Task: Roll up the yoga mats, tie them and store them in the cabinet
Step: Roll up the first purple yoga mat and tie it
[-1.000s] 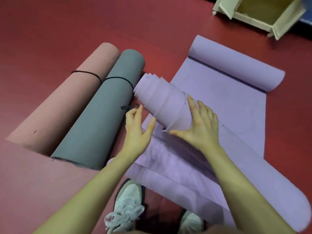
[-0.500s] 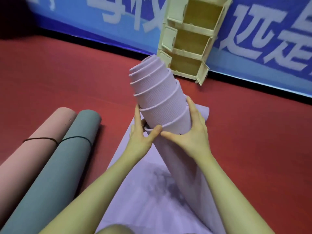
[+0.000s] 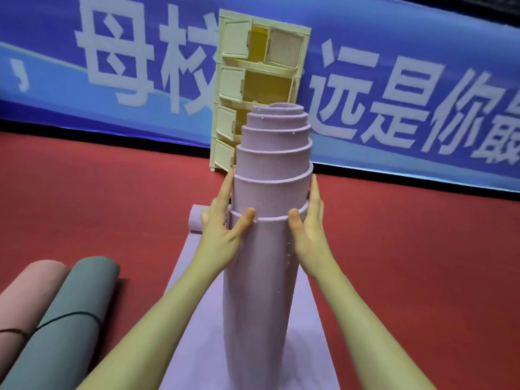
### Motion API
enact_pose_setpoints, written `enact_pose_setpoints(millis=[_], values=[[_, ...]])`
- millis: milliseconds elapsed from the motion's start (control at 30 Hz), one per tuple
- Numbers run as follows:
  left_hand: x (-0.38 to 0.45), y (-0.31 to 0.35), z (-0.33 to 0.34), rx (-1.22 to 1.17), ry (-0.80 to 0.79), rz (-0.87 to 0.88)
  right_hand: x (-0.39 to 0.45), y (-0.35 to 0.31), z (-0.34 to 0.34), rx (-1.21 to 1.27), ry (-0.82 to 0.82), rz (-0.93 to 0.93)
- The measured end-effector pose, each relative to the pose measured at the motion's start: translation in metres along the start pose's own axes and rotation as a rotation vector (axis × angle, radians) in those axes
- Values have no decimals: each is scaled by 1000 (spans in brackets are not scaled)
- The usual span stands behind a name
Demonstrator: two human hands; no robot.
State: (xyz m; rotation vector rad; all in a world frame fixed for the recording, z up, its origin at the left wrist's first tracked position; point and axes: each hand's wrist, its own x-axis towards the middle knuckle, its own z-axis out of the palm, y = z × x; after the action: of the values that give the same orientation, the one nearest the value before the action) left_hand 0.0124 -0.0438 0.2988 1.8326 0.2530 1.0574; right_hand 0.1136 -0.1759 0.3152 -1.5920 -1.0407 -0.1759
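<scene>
From the head camera, you have the rolled lilac yoga mat (image 3: 260,277) standing upright on its end, its inner coils pushed up out of the top like a telescope. Your left hand (image 3: 222,220) presses flat against its left side and your right hand (image 3: 308,220) against its right, both grips clasping the roll, thumbs on the rim of the outer layer. The roll stands on a second lilac mat (image 3: 194,342) spread on the red floor (image 3: 408,263), whose far end is curled. At lower left lie a rolled grey mat (image 3: 64,319) and a rolled pink mat (image 3: 25,294), each tied with a dark cord. Behind the roll stands the cream cabinet (image 3: 242,80), doors open, before a blue banner (image 3: 394,94).
</scene>
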Motion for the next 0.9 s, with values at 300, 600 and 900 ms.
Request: enact_pose_setpoints(millis=[300,600,900], values=[[-14,-14,18,-22,-64,-149,-7,23,-1,78,109,26],[13,17,7,-3,2,4,22,-10,-5,59,199,-138],[1,10,9,86,71,-63,3,3,-1,-1,137,-125]])
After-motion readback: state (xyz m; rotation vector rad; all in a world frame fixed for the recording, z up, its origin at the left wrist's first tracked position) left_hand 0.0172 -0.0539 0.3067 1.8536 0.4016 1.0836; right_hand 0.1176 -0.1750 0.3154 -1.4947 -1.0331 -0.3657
